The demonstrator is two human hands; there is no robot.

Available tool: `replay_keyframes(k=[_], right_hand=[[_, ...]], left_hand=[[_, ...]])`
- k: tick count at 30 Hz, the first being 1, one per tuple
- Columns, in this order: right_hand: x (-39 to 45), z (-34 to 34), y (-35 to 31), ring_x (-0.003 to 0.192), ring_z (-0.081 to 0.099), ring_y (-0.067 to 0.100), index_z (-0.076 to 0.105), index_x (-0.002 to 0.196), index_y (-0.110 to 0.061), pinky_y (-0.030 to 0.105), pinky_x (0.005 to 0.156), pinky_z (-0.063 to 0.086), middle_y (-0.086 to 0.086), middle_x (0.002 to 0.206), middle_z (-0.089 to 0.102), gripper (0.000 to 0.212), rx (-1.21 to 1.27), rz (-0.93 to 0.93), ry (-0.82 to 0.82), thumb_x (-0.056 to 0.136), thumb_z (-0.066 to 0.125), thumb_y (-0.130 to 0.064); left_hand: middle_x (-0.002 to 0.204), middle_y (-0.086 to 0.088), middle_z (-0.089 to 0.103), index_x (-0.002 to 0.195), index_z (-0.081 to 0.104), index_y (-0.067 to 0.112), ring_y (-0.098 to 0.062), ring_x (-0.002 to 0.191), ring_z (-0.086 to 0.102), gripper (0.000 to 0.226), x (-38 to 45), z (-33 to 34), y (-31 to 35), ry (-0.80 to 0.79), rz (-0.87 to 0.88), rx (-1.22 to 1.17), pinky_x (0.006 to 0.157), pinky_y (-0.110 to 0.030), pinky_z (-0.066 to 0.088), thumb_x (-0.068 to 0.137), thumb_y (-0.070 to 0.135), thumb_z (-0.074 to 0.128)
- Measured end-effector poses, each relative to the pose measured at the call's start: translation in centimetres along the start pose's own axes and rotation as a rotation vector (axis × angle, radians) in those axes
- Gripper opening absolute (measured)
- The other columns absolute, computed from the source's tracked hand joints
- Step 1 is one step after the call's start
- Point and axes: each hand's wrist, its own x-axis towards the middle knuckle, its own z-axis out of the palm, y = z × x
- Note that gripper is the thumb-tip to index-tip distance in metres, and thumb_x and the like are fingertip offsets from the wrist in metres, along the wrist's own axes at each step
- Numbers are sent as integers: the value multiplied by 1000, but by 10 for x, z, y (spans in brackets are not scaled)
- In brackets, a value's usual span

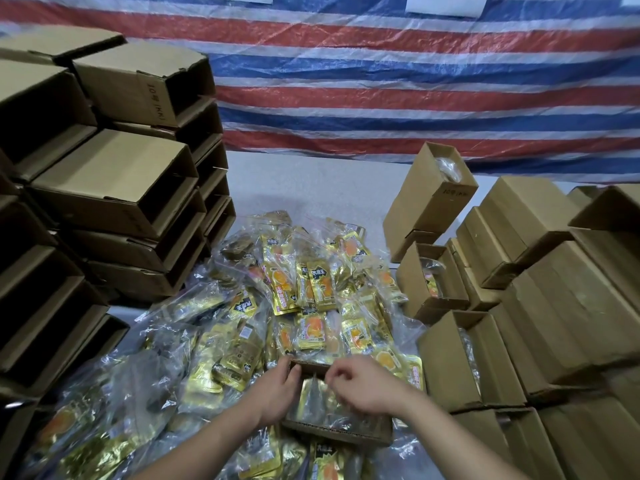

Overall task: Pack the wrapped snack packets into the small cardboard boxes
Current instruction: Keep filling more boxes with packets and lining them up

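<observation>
Head view: left hand (277, 393) gripping box (367, 432) wall; right hand (360, 386) pinching bag (320, 400) inside box. Risk: bag snagging rim, box tipping off pile (304, 299).

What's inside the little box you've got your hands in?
The small cardboard box holds a clear bag of gold snack packets. Both hands, left hand and right hand, cover part of it, so the count stays hidden.

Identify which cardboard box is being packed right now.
The small open box lying on the packet pile between both hands: left hand grips its side, right hand hovers above it.
</observation>
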Motion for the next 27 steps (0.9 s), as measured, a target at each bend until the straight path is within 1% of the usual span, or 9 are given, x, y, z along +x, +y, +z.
replay_keyframes(k=[3,6,8,11,15,18,21,24,27], right_hand=[[-4,-24,5,82,60,2,65,99,-34,30,78,54,-10,94,66,12,-159,-129,253,90,58,-31],[0,-31,14,122,53,14,51,138,-25,33,104,45,-6,134,54,50,-458,-130,178,91,59,-39],[3,-24,18,118,57,21,50,137,-25,36,97,49,-2,133,57,47,-552,-59,76,92,59,-38],[7,-13,27,98,63,26,57,116,-19,34,75,48,5,109,65,21,-658,-53,65,98,50,-25],[9,-12,27,93,62,29,59,108,-15,33,69,42,7,99,64,18,-648,-69,144,101,44,-20],[4,-15,26,88,60,24,60,105,-21,32,70,43,2,95,63,15,-574,-42,177,100,46,-23],[-2,-39,23,87,62,20,61,102,-22,36,75,52,-1,96,64,11,-426,17,271,99,50,-25],[-7,-68,17,89,64,18,63,100,-24,39,81,55,-4,95,66,9,-306,49,353,98,55,-27],[-13,-92,14,95,65,22,65,108,-27,35,78,52,-3,100,68,14,-221,62,513,97,56,-27]], left_hand=[[101,5,66,117,49,28,-11,91,63,30,-1,0,0,-11,-37,-57,83,-29,50,107,46,27],[96,3,67,113,49,31,-13,89,65,28,-2,3,2,-22,-93,-126,78,-27,48,107,47,28],[93,4,67,111,50,32,-11,84,64,26,-3,6,4,-23,-119,-161,73,-24,47,106,47,30],[85,6,64,114,50,34,-6,75,61,24,-3,6,10,-13,-129,-181,62,-22,43,106,47,31],[102,6,66,132,49,30,-11,94,62,36,-3,1,14,6,-145,-235,78,-26,46,107,47,30],[124,8,61,143,47,23,-12,113,57,48,-4,-8,23,13,-155,-336,98,-33,41,106,50,32],[113,18,56,144,45,23,0,101,54,51,0,-33,53,52,-61,-393,99,-33,42,103,53,36],[137,4,53,149,40,20,-13,118,50,61,6,-58,90,123,41,-413,108,-40,41,100,56,41],[147,4,48,153,33,21,-11,120,47,68,9,-70,124,209,147,-423,101,-32,38,98,59,47]])
